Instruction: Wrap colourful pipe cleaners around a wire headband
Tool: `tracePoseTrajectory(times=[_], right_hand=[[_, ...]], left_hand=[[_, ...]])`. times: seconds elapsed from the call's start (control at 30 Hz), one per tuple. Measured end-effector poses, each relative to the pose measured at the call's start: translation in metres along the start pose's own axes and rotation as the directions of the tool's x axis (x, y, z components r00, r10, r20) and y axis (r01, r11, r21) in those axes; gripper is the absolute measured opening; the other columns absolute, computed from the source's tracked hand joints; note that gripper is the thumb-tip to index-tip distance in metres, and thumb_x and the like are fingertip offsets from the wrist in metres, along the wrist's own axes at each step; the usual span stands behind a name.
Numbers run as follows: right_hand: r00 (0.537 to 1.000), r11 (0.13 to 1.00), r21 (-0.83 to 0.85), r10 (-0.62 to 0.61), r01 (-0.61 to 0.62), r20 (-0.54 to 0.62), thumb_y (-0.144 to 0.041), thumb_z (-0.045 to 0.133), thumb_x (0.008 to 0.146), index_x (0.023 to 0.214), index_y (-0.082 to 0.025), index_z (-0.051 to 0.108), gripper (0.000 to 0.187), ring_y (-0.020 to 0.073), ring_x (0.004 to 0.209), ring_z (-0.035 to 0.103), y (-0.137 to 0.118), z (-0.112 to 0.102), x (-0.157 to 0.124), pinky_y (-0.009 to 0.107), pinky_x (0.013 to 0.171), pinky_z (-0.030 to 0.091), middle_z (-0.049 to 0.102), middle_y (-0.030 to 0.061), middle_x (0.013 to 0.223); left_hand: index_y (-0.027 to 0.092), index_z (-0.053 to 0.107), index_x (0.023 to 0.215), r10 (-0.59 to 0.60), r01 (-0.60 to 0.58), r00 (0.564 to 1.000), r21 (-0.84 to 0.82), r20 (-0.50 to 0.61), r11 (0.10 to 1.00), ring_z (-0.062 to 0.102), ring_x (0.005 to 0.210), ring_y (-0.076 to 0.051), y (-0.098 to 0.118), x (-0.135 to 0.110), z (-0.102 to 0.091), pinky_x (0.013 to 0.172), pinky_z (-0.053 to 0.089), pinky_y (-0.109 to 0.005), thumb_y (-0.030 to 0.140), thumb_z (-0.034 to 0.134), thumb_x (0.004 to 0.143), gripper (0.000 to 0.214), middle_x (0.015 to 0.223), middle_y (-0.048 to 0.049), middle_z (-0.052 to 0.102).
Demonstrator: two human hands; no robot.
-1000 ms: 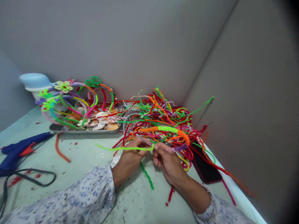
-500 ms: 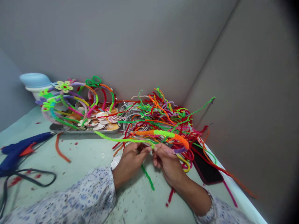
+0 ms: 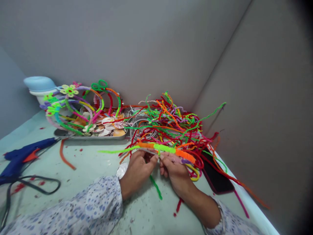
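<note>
A curved headband (image 3: pixel 186 156) wrapped in orange, lime green and purple fuzzy pipe cleaner is held low over the table. My left hand (image 3: pixel 138 168) pinches its pale, unwrapped part, thumb and fingers together. Close beside it, my right hand (image 3: pixel 176 173) is closed on the pinkish and purple wrapped part. A lime green pipe cleaner (image 3: pixel 117 151) stretches out to the left past my left hand; a short bit of lime shows between my fingertips. How it passes round the band is partly hidden by the fingers.
Behind my hands lies a tangled heap of pipe cleaners (image 3: pixel 176 117) beside coiled wire (image 3: pixel 140 125). Finished headbands (image 3: pixel 101 98) stand on a metal tray (image 3: pixel 97 138) of shells. A blue glue gun (image 3: pixel 29 148) with cord lies left, a dark phone (image 3: pixel 217 178) right.
The headband's wrapped arc has tipped lower and shifted slightly left. The lime pipe cleaner's free end has swung down and now passes behind the band. Both hands stay nearly in place.
</note>
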State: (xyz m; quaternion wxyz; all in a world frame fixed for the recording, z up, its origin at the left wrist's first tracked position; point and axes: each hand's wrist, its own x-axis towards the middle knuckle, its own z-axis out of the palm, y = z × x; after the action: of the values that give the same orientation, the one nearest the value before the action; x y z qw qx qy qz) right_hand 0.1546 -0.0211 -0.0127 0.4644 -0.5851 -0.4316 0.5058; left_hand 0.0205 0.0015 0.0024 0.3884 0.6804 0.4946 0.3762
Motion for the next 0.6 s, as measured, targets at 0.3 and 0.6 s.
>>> tracePoseTrajectory(times=[0.3,0.6], right_hand=[[1.000,1.000,0.012,-0.011,0.011,-0.017,-0.032,0.051,0.072,0.053,-0.018,0.052,0.024,0.0077,0.036,0.039,0.006,0.002,0.003,0.020,0.038,0.030,0.048,-0.0042,0.039],[1.000,0.999,0.020,0.025,-0.025,-0.014,-0.032,0.050,0.071,0.056,-0.019,0.050,0.020,0.0075,0.035,0.038,0.011,0.001,0.005,0.020,0.038,0.029,0.048,-0.0052,0.039]], left_hand=[[0.017,0.058,0.057,-0.038,0.070,0.995,-0.366,0.095,0.928,0.058,0.055,-0.013,0.013,0.003,0.004,0.055,0.045,-0.023,0.012,0.047,0.070,0.018,0.057,-0.0004,0.064],[0.016,0.056,0.056,-0.044,0.081,0.994,-0.393,0.102,0.916,0.056,0.054,-0.014,0.010,0.003,0.006,0.054,0.044,-0.023,0.014,0.047,0.073,0.019,0.050,0.0003,0.057]])
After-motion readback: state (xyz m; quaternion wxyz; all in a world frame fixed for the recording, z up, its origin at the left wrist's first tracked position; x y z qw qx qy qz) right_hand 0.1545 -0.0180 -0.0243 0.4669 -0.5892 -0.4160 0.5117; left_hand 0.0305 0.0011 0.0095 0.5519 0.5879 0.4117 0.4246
